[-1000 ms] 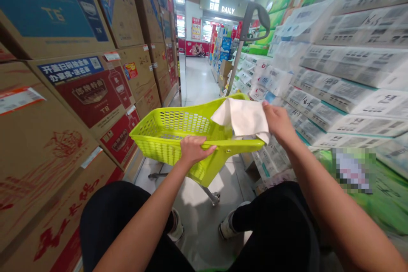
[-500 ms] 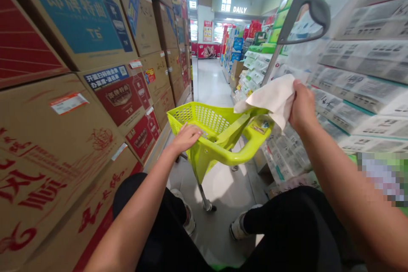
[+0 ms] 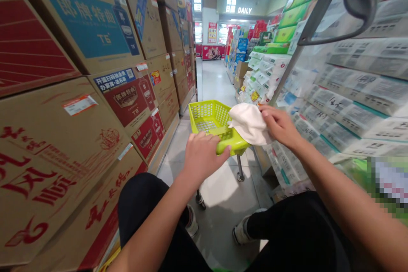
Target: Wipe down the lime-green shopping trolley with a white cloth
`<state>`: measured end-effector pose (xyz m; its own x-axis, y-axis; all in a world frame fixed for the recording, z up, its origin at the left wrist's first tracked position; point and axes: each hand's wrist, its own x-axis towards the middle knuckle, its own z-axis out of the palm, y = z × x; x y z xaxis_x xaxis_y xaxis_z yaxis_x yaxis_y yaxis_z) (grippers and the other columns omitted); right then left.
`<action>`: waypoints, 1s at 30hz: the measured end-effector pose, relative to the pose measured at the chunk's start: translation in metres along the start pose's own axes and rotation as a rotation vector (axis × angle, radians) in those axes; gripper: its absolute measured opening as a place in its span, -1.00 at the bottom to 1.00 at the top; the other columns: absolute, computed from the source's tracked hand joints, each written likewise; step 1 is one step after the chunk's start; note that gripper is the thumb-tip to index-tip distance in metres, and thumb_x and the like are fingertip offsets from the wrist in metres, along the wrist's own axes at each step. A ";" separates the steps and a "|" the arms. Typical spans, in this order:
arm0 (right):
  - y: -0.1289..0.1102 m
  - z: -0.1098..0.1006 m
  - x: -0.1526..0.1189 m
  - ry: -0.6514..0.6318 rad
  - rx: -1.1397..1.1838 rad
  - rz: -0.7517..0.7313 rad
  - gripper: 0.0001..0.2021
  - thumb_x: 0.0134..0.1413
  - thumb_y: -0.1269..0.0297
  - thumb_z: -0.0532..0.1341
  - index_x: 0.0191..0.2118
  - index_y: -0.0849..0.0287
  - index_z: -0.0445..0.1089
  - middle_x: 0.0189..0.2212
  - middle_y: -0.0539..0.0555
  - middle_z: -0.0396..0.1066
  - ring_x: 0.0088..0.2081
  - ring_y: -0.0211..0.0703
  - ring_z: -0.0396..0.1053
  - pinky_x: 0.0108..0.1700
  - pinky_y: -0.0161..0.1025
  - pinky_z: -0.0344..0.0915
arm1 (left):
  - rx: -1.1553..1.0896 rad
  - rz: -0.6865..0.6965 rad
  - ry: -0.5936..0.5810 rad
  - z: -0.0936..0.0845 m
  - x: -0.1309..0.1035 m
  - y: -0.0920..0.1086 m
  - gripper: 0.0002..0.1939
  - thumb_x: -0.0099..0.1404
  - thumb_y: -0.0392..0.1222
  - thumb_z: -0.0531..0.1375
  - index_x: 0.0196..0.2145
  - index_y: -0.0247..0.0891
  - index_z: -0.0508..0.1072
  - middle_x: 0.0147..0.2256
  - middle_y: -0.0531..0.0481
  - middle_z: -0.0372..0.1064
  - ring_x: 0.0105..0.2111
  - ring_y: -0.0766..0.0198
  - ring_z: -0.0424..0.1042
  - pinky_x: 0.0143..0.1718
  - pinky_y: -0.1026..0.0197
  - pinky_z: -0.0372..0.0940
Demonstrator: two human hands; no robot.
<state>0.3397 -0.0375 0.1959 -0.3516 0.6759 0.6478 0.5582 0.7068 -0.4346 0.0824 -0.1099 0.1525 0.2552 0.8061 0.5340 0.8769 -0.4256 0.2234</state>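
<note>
A lime-green shopping cart [image 3: 194,119] with a perforated basket stands in front of my knees. My left hand [image 3: 204,153] is wrapped over the near left part of its push handle, thumb toward me. Over the right side of the handle lies a crumpled white cloth [image 3: 250,124]. My right hand [image 3: 280,125] holds the cloth at its right edge with bent fingers. The cloth covers part of the cart's right side, and my left hand hides the near left corner.
Stacked cardboard cartons [image 3: 76,144] wall the left side. White plastic-wrapped packs [image 3: 347,93] are piled on the right. A grey handle on a pole [image 3: 338,15] leans up at the right. The tiled aisle [image 3: 213,78] runs ahead between them.
The cloth has come down from above the cart's right side onto its handle, with my right hand. My left hand has shifted right along the cart, which has turned.
</note>
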 end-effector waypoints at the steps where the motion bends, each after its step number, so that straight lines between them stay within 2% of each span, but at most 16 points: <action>1: 0.001 -0.004 0.001 0.080 0.029 0.056 -0.56 0.32 -0.09 -0.01 -0.39 0.09 0.37 -0.34 0.08 0.44 -0.26 -0.05 0.39 -0.20 -0.15 0.28 | 0.010 -0.004 0.021 0.006 0.003 -0.007 -0.68 0.31 0.12 0.10 -0.30 -0.17 0.47 -0.30 -0.06 0.51 -0.23 0.05 0.40 -0.16 -0.03 0.20; 3: 0.004 -0.010 0.003 0.176 0.074 0.195 -0.49 0.31 -0.17 -0.05 -0.40 0.10 0.38 -0.45 0.05 0.41 -0.36 -0.07 0.36 -0.34 -0.18 0.25 | 0.021 -0.008 0.073 0.013 0.009 -0.018 -0.66 0.28 0.10 0.14 -0.13 -0.17 0.45 -0.22 -0.07 0.51 -0.17 0.06 0.40 -0.12 -0.01 0.20; 4: 0.005 -0.010 0.005 0.161 0.077 0.255 -0.46 0.30 -0.20 -0.06 -0.45 0.10 0.36 -0.51 0.05 0.38 -0.42 -0.08 0.33 -0.40 -0.20 0.22 | 0.030 0.000 0.098 0.014 0.011 -0.021 -0.57 0.27 0.11 0.16 -0.01 -0.18 0.41 -0.15 -0.09 0.49 -0.14 0.06 0.40 -0.10 0.00 0.20; 7: 0.008 -0.005 0.013 -0.026 -0.006 0.307 -0.42 0.27 -0.24 -0.05 -0.52 0.13 0.31 -0.55 0.05 0.36 -0.46 -0.12 0.28 -0.44 -0.22 0.18 | 0.080 0.059 0.137 0.011 0.016 -0.019 -0.31 0.21 0.16 0.22 0.20 -0.20 0.24 -0.02 -0.15 0.41 -0.07 0.04 0.40 -0.09 0.03 0.22; 9: 0.006 0.003 0.016 -0.096 -0.082 0.236 -0.45 0.28 -0.22 -0.04 -0.42 0.15 0.36 -0.45 0.07 0.43 -0.37 -0.08 0.34 -0.34 -0.20 0.24 | 0.109 0.115 0.142 0.009 0.020 -0.014 -0.31 0.21 0.16 0.24 0.21 -0.16 0.23 -0.01 -0.14 0.37 -0.12 0.08 0.40 -0.16 0.08 0.23; 11: 0.002 0.012 0.017 -0.098 -0.128 0.130 -0.51 0.28 -0.18 -0.02 -0.16 0.15 0.40 -0.23 0.12 0.49 -0.20 -0.01 0.39 -0.17 -0.14 0.30 | 0.130 0.169 0.158 0.012 0.026 -0.012 -0.46 0.27 0.12 0.21 0.14 -0.11 0.30 -0.03 -0.11 0.36 -0.21 0.16 0.40 -0.24 0.12 0.22; 13: -0.002 0.020 0.015 -0.128 -0.163 0.034 -0.48 0.28 -0.15 0.01 0.11 0.14 0.29 0.02 0.19 0.43 -0.02 0.07 0.38 -0.01 -0.05 0.30 | 0.147 0.215 0.184 0.018 0.033 -0.015 -0.70 0.36 0.02 0.13 -0.01 -0.10 0.40 -0.06 -0.07 0.37 -0.25 0.22 0.38 -0.27 0.14 0.20; 14: -0.004 0.023 0.014 -0.175 -0.185 0.000 -0.46 0.29 -0.13 0.00 0.19 0.14 0.24 0.10 0.20 0.39 0.03 0.10 0.37 0.04 -0.02 0.29 | 0.150 0.237 0.196 0.021 0.037 -0.019 -0.77 0.40 -0.02 0.09 -0.10 -0.12 0.43 -0.09 -0.06 0.38 -0.25 0.22 0.37 -0.26 0.14 0.20; 16: -0.005 0.029 0.010 -0.293 -0.251 -0.043 -0.45 0.31 -0.12 -0.03 0.21 0.13 0.25 0.11 0.21 0.39 0.05 0.12 0.38 0.06 0.01 0.29 | 0.140 0.308 0.200 0.024 0.041 -0.026 -0.78 0.43 -0.09 0.03 -0.22 -0.19 0.43 -0.15 -0.07 0.40 -0.21 0.20 0.35 -0.21 0.11 0.20; 18: -0.003 0.031 0.008 -0.351 -0.319 -0.058 -0.46 0.33 -0.11 -0.07 0.17 0.13 0.31 0.08 0.19 0.43 0.05 0.13 0.39 0.07 0.02 0.29 | 0.104 0.401 0.174 0.022 0.039 -0.028 -0.77 0.43 -0.13 0.01 -0.25 -0.23 0.42 -0.18 -0.09 0.42 -0.17 0.17 0.33 -0.15 0.08 0.19; 21: 0.002 0.029 0.007 -0.328 -0.372 -0.045 -0.46 0.34 -0.09 -0.09 0.18 0.13 0.33 0.11 0.17 0.42 0.10 0.11 0.38 0.12 0.03 0.27 | 0.015 0.533 0.109 0.008 0.026 -0.021 -0.75 0.41 -0.14 -0.01 -0.31 -0.22 0.42 -0.24 -0.07 0.43 -0.20 0.17 0.32 -0.13 0.04 0.17; 24: 0.007 0.026 0.009 -0.336 -0.389 -0.009 -0.46 0.33 -0.10 -0.06 0.18 0.13 0.33 0.11 0.16 0.42 0.09 0.11 0.38 0.11 0.02 0.27 | -0.098 0.634 0.029 -0.003 0.018 -0.011 -0.69 0.37 -0.02 0.02 -0.44 -0.19 0.39 -0.38 -0.03 0.40 -0.29 0.19 0.32 -0.16 0.05 0.15; 26: 0.008 0.024 0.010 -0.336 -0.403 0.008 -0.46 0.30 -0.11 -0.02 0.16 0.13 0.34 0.10 0.16 0.43 0.09 0.12 0.38 0.10 0.01 0.27 | -0.159 0.500 0.089 -0.002 0.027 -0.011 -0.66 0.37 0.00 0.01 -0.46 -0.18 0.40 -0.41 -0.03 0.40 -0.29 0.18 0.33 -0.16 0.05 0.14; 28: 0.009 0.024 0.010 -0.325 -0.424 0.016 -0.49 0.28 -0.09 0.02 0.14 0.13 0.35 0.07 0.17 0.44 0.06 0.12 0.39 0.07 -0.01 0.28 | -0.199 0.205 0.209 0.007 0.046 -0.019 -0.66 0.39 -0.05 -0.05 -0.38 -0.19 0.43 -0.34 -0.07 0.44 -0.26 0.17 0.36 -0.17 0.07 0.15; 29: 0.009 0.025 0.010 -0.321 -0.439 0.014 -0.51 0.27 -0.06 0.03 0.13 0.14 0.35 0.06 0.17 0.44 0.04 0.11 0.40 0.06 -0.02 0.28 | -0.217 0.074 0.231 0.015 0.057 -0.024 -0.65 0.41 -0.06 -0.07 -0.33 -0.19 0.44 -0.30 -0.08 0.46 -0.25 0.17 0.37 -0.20 0.10 0.16; 30: 0.008 0.027 0.010 -0.325 -0.455 0.007 -0.53 0.27 -0.02 0.04 0.13 0.15 0.35 0.05 0.17 0.45 0.04 0.10 0.40 0.05 -0.03 0.28 | -0.228 -0.006 0.196 0.023 0.068 -0.030 -0.63 0.42 -0.04 -0.09 -0.30 -0.18 0.46 -0.30 -0.07 0.47 -0.28 0.17 0.39 -0.24 0.13 0.16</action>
<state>0.3206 -0.0192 0.1821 -0.5199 0.7607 0.3886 0.8042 0.5893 -0.0777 0.0829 -0.0327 0.1632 0.1471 0.7236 0.6744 0.7583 -0.5203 0.3928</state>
